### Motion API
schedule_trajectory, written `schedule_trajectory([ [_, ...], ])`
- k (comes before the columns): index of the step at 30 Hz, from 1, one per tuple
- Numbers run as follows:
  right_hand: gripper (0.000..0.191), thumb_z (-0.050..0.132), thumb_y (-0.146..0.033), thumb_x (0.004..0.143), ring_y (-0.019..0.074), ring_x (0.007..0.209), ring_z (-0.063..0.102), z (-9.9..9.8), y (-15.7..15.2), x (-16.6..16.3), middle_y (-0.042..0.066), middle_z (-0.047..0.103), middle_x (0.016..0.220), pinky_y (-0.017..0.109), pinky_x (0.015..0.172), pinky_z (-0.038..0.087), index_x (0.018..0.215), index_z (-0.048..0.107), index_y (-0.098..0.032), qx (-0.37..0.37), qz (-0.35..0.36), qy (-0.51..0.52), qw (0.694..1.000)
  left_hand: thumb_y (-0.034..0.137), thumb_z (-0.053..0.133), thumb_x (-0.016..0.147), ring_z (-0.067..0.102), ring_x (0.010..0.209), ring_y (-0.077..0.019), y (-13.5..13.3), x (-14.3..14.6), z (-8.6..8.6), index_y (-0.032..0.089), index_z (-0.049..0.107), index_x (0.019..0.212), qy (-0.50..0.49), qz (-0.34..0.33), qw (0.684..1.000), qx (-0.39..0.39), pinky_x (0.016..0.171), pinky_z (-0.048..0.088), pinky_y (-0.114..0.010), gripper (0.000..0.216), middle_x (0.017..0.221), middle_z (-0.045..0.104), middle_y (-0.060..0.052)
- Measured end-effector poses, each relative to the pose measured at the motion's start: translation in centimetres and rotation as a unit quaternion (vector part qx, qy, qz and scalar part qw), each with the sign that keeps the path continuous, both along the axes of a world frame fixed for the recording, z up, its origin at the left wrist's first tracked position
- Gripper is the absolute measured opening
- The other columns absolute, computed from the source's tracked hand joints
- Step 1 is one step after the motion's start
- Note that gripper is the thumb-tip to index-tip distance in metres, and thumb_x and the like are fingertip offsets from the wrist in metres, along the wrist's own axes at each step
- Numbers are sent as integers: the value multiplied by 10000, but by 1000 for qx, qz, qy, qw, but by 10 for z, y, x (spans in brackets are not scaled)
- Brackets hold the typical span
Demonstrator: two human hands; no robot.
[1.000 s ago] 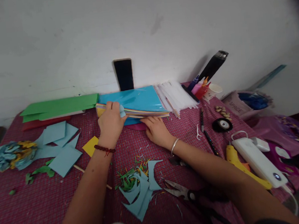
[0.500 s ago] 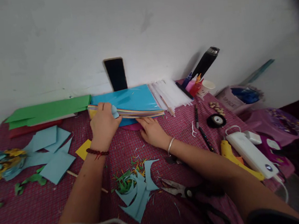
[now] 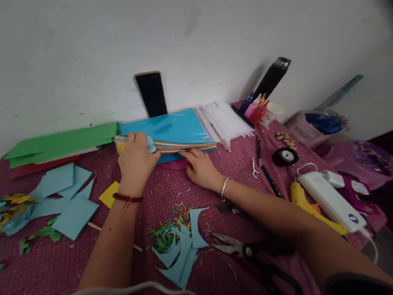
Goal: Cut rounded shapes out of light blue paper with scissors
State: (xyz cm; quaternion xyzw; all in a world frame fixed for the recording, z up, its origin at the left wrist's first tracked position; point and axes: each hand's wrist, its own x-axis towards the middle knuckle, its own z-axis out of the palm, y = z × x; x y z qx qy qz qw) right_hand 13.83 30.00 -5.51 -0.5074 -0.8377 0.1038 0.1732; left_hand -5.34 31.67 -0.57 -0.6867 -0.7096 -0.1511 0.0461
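Note:
A stack of coloured paper with a blue top, partly under clear plastic, lies at the back of the table. My left hand is closed on the stack's front edge, lifting several sheets. A small light-blue paper piece shows by its fingers. My right hand lies against the front edge, its fingers stretched out and touching the lower sheets; its thumb sits below them. Blue and magenta sheets show beneath the lifted layers. Scissors lie below my right forearm, near light-blue paper scraps.
Green paper and light-blue squares lie left. A phone leans on the wall. To the right are glue sticks, a black bottle, black tape, a yellow glue gun and a white power strip. A white cable crosses the front.
My right hand has shifted slightly up and right along the stack's front edge. My left hand stays on the stack. The view has tilted a little.

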Motion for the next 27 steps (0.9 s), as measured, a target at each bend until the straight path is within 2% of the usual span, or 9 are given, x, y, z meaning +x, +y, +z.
schedule_trajectory([
  [6,509,465,-115,796,246,1045,496,-3,4,0,110,542,1164,383,900,372,1300,492,-177,-16,-10,37,999,403,562,793,593,966,-304,1,1,-1,187,482,1087,0,21,1000,-16,675,495,-377,374,1193,532,-129],
  [16,386,473,-131,823,244,1018,482,-3,1,2,97,558,1051,375,866,363,1178,615,-186,-16,25,6,1000,389,559,795,596,955,-307,0,0,-2,166,479,1084,-12,-5,1000,-3,672,505,-395,374,1184,524,-143],
  [18,393,466,-129,826,245,1030,482,-3,1,2,100,560,1077,376,877,364,1191,601,-181,-8,24,15,1000,392,560,795,596,955,-311,1,0,-3,173,479,1079,-13,-2,1000,-5,674,506,-401,368,1184,526,-144],
  [22,502,451,-137,836,251,1052,480,-4,1,3,117,553,1149,391,913,361,1337,477,-157,7,10,25,1000,394,556,798,599,946,-304,2,1,-5,196,481,1076,-9,11,1000,-12,671,504,-397,349,1191,529,-135],
  [27,526,444,-148,846,252,1059,481,-5,1,3,113,563,1139,387,923,361,1372,447,-161,8,15,17,1000,411,560,791,601,935,-294,2,0,-5,198,474,1064,2,6,1000,-2,640,500,-385,357,1185,534,-128],
])
